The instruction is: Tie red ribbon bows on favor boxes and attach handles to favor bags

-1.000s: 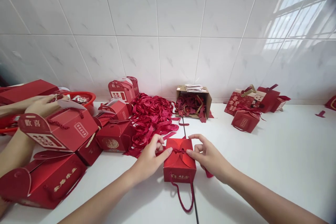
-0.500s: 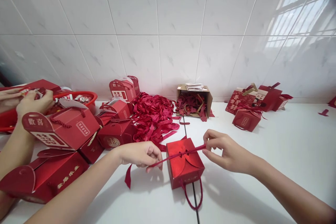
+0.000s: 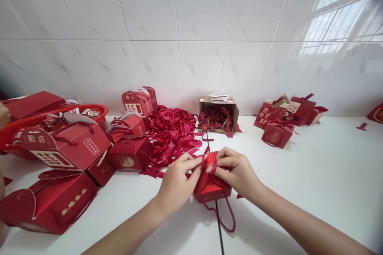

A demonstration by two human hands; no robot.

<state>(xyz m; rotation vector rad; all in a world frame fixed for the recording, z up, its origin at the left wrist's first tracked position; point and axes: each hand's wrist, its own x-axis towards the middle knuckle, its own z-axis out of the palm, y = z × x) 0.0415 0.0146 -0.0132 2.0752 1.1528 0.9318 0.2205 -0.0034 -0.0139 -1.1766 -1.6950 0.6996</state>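
Observation:
A small red gift box [image 3: 213,193] sits on the white table in front of me, its cord handle [image 3: 229,216] lying toward me. Over its top, my left hand [image 3: 179,179] pinches one part of a dark red ribbon [image 3: 204,163]. Close beside it, my right hand [image 3: 237,169] pinches another part, which bends into a loop between the fingers. Both hands cover much of the lid, so the knot cannot be made out. Behind the box lies a heap of loose red ribbons [image 3: 175,127].
Several red gift boxes [image 3: 66,147] are stacked at the left, beside a red basket [image 3: 104,117] of wrapped sweets. A cardboard box [image 3: 235,117] with red scraps stands by the tiled wall. A ribbon-tied box [image 3: 277,134] is back right. Part of another person's arm [image 3: 2,115] shows far left.
My hands have come together over the box from either side, and the ribbon stretched between them is now slack and looped. The other person's hands at the left have mostly left the view.

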